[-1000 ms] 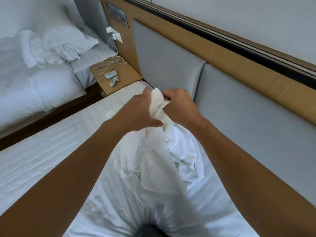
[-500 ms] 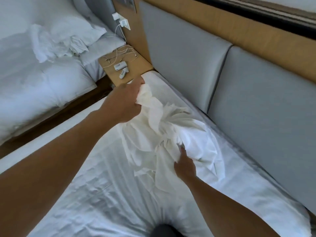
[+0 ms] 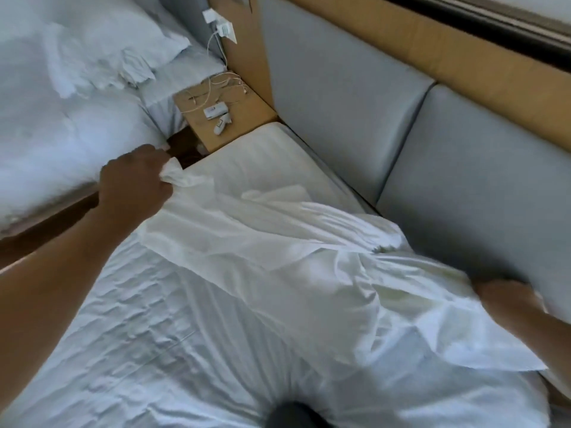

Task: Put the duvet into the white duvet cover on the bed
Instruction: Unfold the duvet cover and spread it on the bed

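The white duvet cover (image 3: 278, 257) lies stretched across the head end of the bed (image 3: 272, 149), wrinkled and partly flat. My left hand (image 3: 136, 180) is shut on one corner of it at the bed's left edge. My right hand (image 3: 506, 299) grips the cover's other end low against the grey headboard at the right. The rest of the white bedding (image 3: 154, 350) spreads crumpled toward me; I cannot tell the duvet apart from the cover there.
A padded grey headboard (image 3: 355, 103) runs along the right. A wooden nightstand (image 3: 244, 115) with white cables and small devices stands between the beds. A second bed (image 3: 61, 118) with crumpled white bedding lies at the left, across a dark floor gap.
My hands, together on a bunched corner a second ago, have pulled apart: the left toward the bed's left edge, the right toward the headboard. The cover now lies spread out.
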Action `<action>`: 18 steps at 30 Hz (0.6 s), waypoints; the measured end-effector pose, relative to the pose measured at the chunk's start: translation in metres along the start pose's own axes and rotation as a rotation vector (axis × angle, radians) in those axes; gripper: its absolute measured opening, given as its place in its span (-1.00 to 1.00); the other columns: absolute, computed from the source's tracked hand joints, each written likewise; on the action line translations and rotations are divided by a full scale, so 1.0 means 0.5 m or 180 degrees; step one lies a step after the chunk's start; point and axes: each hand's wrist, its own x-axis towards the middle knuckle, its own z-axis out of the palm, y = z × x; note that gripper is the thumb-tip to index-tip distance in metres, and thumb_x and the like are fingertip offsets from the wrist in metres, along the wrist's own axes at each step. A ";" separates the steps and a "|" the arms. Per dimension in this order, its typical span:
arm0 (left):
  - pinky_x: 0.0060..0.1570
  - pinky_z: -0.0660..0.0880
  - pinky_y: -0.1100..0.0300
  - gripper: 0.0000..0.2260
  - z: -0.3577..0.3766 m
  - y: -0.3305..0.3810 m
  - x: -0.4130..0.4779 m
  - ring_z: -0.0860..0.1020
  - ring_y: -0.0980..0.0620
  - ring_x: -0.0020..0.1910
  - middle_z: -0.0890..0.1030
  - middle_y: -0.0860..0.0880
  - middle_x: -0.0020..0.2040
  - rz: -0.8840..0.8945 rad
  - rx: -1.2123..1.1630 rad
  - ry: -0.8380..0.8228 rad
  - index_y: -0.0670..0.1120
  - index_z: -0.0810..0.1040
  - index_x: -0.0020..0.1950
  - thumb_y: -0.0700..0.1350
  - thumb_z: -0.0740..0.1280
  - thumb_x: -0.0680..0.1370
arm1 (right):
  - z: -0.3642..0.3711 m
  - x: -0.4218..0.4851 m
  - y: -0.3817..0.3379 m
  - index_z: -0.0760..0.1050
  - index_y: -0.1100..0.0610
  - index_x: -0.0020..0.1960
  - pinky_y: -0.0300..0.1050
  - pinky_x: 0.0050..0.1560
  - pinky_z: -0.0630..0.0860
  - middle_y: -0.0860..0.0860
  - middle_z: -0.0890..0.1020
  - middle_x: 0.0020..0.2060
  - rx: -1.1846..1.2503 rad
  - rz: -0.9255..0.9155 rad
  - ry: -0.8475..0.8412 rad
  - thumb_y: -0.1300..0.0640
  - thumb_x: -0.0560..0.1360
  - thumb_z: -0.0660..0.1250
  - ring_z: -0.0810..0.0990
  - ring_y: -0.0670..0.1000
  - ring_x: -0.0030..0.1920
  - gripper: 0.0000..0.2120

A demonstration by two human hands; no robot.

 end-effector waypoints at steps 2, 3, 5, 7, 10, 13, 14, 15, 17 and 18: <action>-0.30 0.49 -0.11 -0.60 -0.007 0.026 -0.005 0.56 -0.38 -0.29 0.57 -0.29 -0.15 0.0024 -0.0251 0.0210 -0.30 0.61 0.01 -0.12 0.19 0.31 | -0.019 -0.017 -0.047 0.31 0.08 0.55 -0.04 0.31 0.37 0.08 0.43 0.44 -0.0007 -0.0238 -0.1161 -0.08 0.55 0.39 0.44 0.14 0.41 -0.37; -0.29 0.49 -0.10 -0.59 -0.013 0.040 -0.004 0.57 -0.38 -0.28 0.59 -0.29 -0.13 0.0045 -0.0379 0.0347 -0.30 0.61 0.02 -0.11 0.18 0.32 | -0.045 -0.036 -0.089 0.21 0.13 0.58 -0.04 0.40 0.28 0.09 0.33 0.50 -0.0049 -0.0607 -0.1494 -0.13 0.48 0.49 0.34 0.14 0.48 -0.18; -0.28 0.49 -0.07 -0.60 -0.037 0.076 0.004 0.58 -0.36 -0.26 0.60 -0.30 -0.13 0.0150 -0.0663 0.0627 -0.31 0.60 0.01 -0.11 0.17 0.34 | -0.090 -0.074 -0.202 0.27 0.12 0.53 -0.13 0.31 0.30 0.02 0.40 0.44 0.0385 -0.1260 -0.1343 -0.27 0.36 0.53 0.37 0.08 0.45 -0.09; -0.27 0.45 -0.01 -0.64 -0.076 0.108 0.025 0.58 -0.34 -0.25 0.60 -0.30 -0.16 0.0344 -0.0912 0.0879 -0.31 0.59 -0.02 -0.12 0.19 0.34 | -0.102 -0.141 -0.336 0.46 0.05 0.28 -0.13 0.06 0.40 -0.06 0.55 0.14 0.1396 -0.2030 -0.0051 -0.30 0.36 0.50 0.55 0.02 0.19 -0.35; -0.32 0.40 0.03 -0.72 -0.145 0.136 0.070 0.55 -0.32 -0.28 0.56 -0.29 -0.20 0.0866 -0.0915 0.1092 -0.29 0.57 -0.08 -0.14 0.21 0.36 | -0.109 -0.210 -0.500 0.46 0.00 0.23 -0.06 -0.18 0.52 -0.07 0.57 0.02 0.1674 -0.2257 0.1051 -0.16 0.47 0.38 0.63 0.04 -0.04 -0.59; -0.32 0.43 0.06 -0.71 -0.186 0.113 0.100 0.55 -0.33 -0.30 0.57 -0.31 -0.23 0.1188 -0.0701 0.1063 -0.32 0.57 -0.09 -0.14 0.20 0.39 | -0.142 -0.154 -0.545 0.38 -0.04 0.28 -0.09 -0.29 0.37 0.00 0.57 0.01 0.1653 -0.1532 0.1177 0.03 0.51 0.30 0.64 0.20 -0.12 -0.65; -0.32 0.45 0.03 -0.69 -0.192 0.095 0.105 0.56 -0.35 -0.30 0.58 -0.32 -0.22 0.1175 -0.0613 0.1004 -0.34 0.59 -0.07 -0.13 0.19 0.40 | -0.151 -0.121 -0.536 0.36 -0.07 0.33 -0.08 -0.24 0.36 0.02 0.58 0.02 0.1715 -0.1195 0.1063 0.02 0.52 0.29 0.64 0.21 -0.08 -0.62; -0.30 0.45 0.03 -0.66 -0.196 0.074 0.107 0.56 -0.37 -0.29 0.58 -0.33 -0.21 0.1138 -0.0532 0.0965 -0.35 0.59 -0.06 -0.12 0.18 0.40 | -0.153 -0.086 -0.523 0.35 -0.09 0.38 -0.07 -0.19 0.39 0.04 0.60 0.05 0.1679 -0.0881 0.0961 -0.02 0.54 0.29 0.64 0.21 -0.03 -0.58; -0.30 0.43 0.05 -0.64 -0.196 0.034 0.108 0.56 -0.35 -0.29 0.57 -0.31 -0.21 0.1093 -0.0456 0.0947 -0.34 0.60 -0.05 -0.12 0.17 0.39 | -0.146 -0.044 -0.507 0.43 -0.08 0.35 -0.05 -0.09 0.51 0.06 0.64 0.05 0.1331 -0.0621 0.0762 -0.07 0.56 0.24 0.65 0.20 0.03 -0.63; -0.35 0.45 0.04 -0.66 -0.192 0.018 0.108 0.55 -0.33 -0.31 0.57 -0.29 -0.22 0.1111 -0.0421 0.0958 -0.33 0.60 -0.06 -0.13 0.18 0.38 | -0.138 -0.035 -0.508 0.49 -0.03 0.29 -0.04 -0.04 0.56 0.07 0.65 0.03 0.1223 -0.0583 0.0704 -0.06 0.58 0.21 0.65 0.18 0.03 -0.68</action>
